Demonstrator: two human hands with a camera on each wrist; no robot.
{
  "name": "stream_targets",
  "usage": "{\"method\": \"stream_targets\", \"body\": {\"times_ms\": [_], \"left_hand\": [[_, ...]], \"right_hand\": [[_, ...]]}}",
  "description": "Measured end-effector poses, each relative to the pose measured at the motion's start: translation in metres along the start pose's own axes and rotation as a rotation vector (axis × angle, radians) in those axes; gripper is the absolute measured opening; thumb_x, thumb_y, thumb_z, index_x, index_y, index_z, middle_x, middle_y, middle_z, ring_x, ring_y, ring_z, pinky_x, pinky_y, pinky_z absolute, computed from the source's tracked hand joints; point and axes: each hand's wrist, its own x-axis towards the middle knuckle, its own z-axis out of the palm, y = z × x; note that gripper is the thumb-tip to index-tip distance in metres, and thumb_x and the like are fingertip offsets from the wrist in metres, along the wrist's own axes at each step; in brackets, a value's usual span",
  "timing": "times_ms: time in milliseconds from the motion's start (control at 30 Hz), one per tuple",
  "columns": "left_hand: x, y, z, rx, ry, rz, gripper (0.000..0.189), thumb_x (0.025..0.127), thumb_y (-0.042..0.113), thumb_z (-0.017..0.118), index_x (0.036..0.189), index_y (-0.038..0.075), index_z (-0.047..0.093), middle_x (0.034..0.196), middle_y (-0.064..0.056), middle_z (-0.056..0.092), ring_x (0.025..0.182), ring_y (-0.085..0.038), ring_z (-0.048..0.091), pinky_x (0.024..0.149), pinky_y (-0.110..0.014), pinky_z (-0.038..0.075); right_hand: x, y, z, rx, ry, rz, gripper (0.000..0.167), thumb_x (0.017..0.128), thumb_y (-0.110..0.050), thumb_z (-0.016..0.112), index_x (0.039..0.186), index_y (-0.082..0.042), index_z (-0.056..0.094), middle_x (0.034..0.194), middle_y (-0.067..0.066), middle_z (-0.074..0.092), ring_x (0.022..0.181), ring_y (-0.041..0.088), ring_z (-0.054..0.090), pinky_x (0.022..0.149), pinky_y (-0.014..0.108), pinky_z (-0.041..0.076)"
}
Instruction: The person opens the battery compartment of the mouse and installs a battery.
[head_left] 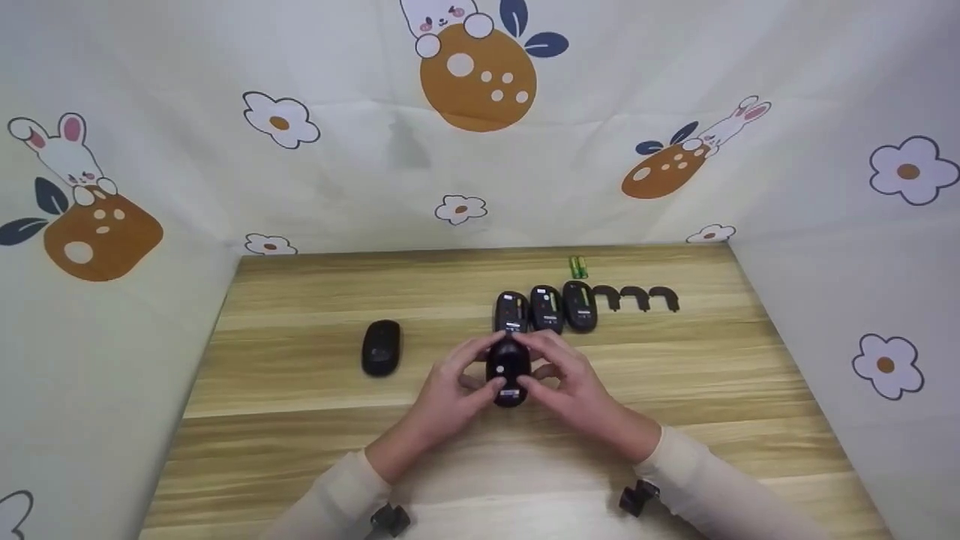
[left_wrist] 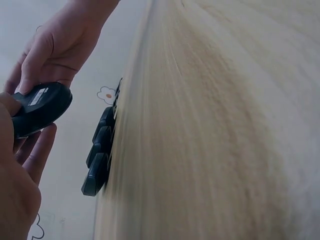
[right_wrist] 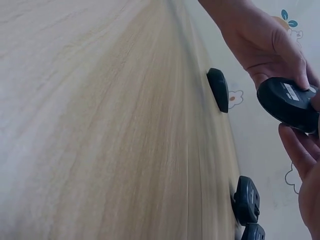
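A black computer mouse is held underside up, its pale label facing me. My left hand grips it from the left, with the thumb on the underside and fingers around the far end. From the right, my right hand holds it the same way. Both wrist views show the mouse raised above the table between the two hands. Just beyond them lie three more mice in a row, undersides up with their battery bays uncovered and a battery showing in each.
Three curved black covers lie right of the row. Two green batteries rest side by side near the back edge. Another black mouse sits top up on the left of the wooden table. Printed cloth walls enclose it.
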Motion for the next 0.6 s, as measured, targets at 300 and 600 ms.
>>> {"method": "stream_targets", "body": {"times_ms": [300, 600], "left_hand": [[0.0024, 0.0023, 0.0000, -0.108, -0.010, -0.080, 0.062, 0.100, 0.010, 0.082, 0.158, 0.015, 0.060, 0.147, -0.010, 0.066, 0.121, -0.031, 0.069, 0.076, -0.038, 0.069], [0.0038, 0.0045, 0.0009, -0.133, -0.017, -0.133, 0.063, 0.097, 0.005, 0.083, 0.156, 0.016, 0.063, 0.145, -0.010, 0.067, 0.116, -0.029, 0.069, 0.071, -0.036, 0.068]], "right_hand": [[0.0008, -0.0032, -0.0027, 0.075, -0.032, 0.169, 0.061, 0.098, 0.002, 0.080, 0.155, -0.006, 0.060, 0.138, 0.014, 0.063, 0.111, 0.029, 0.072, 0.084, 0.040, 0.069], [0.0024, -0.0063, -0.0031, 0.081, -0.059, 0.250, 0.060, 0.097, 0.001, 0.081, 0.152, -0.011, 0.060, 0.139, 0.012, 0.061, 0.111, 0.029, 0.070, 0.084, 0.041, 0.069]]}}
